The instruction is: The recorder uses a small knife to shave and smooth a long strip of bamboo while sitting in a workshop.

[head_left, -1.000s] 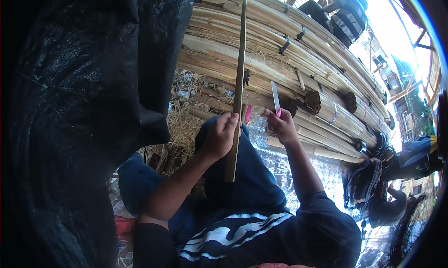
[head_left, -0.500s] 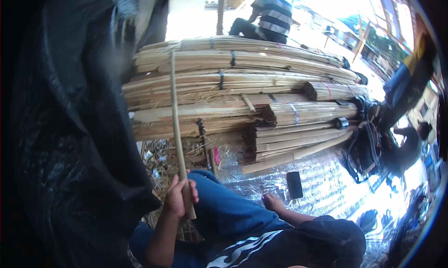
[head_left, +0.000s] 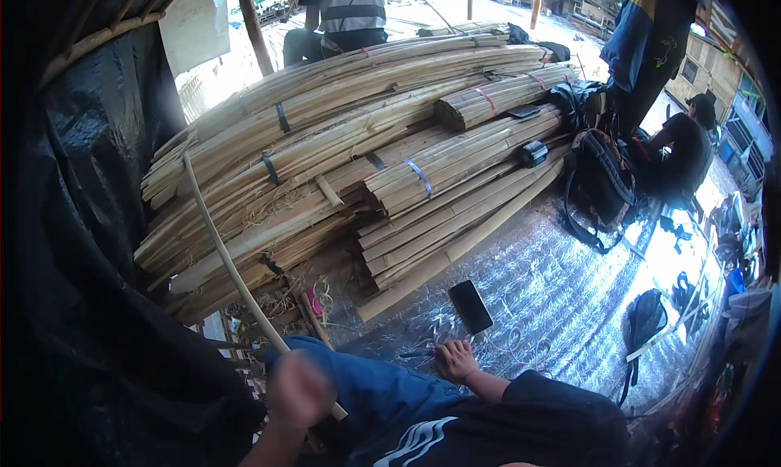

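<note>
A long, slender bamboo strip slants from the far left of the piled bamboo down to my lap. Its near end passes through my left hand, which is closed around it though smeared by motion. My right hand lies by my thigh on the silvery floor sheet, fingers curled round a slim dark tool. Only the tool's narrow end shows, so I cannot tell its exact kind. A black phone lies flat just beyond that hand.
Tied bundles of split bamboo are stacked ahead. A black backpack stands at the right. Dark plastic sheeting hangs at the left. One person in stripes sits behind the stack; another is at far right.
My view has swung, so the bundles now slant. The strip leans further left at its far end. My right hand shows more fully, with the slim tool now visible.
</note>
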The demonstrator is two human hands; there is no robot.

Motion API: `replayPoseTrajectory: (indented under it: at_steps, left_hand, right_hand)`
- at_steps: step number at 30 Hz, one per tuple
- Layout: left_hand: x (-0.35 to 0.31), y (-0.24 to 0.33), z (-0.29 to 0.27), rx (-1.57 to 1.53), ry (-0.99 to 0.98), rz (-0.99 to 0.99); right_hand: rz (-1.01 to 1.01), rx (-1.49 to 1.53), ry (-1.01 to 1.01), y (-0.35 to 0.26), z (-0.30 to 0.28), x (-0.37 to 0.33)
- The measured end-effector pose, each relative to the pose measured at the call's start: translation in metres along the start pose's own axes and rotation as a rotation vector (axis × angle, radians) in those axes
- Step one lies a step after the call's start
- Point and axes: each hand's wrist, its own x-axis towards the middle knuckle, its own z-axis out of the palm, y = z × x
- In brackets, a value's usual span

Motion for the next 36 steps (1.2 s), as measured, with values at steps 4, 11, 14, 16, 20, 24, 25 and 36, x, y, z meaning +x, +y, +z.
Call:
replayPoseTrajectory:
  at_steps: [4, 11, 14, 16, 20, 24, 25, 36]
  left_hand:
    - [-0.008, 0.007, 0.037, 0.345, 0.125, -0.245]
    - [0.027, -0.056, 0.011, 0.362, -0.007, -0.193]
    - [0.003, -0.078, 0.004, 0.326, -0.010, 0.019]
    - [-0.013, -0.087, -0.006, 0.237, 0.004, 0.164]
    - [-0.027, -0.103, -0.040, 0.570, 0.034, 0.368]
    - [-0.033, -0.107, -0.033, 1.569, 0.324, 0.786]
    - [-0.028, -0.103, -0.035, 1.579, 0.329, 0.780]
    - [0.081, -0.076, -0.047, 0.983, 0.319, 0.963]
  right_hand:
    - [0.027, 0.019, -0.003, 0.004, -0.037, 0.036]
    - [0.090, 0.075, -0.008, -0.001, -0.027, 0.015]
    - [0.080, 0.080, 0.017, -0.010, -0.029, 0.014]
    - [0.100, 0.090, 0.020, -0.008, -0.024, 0.009]
    - [0.095, 0.079, 0.014, -0.006, -0.020, 0.003]
    - [0.065, 0.058, 0.103, -0.003, -0.019, 0.005]
    - [0.067, 0.068, 0.100, -0.002, -0.019, 0.006]
    - [0.411, 0.318, 0.375, 0.002, 0.002, 0.016]
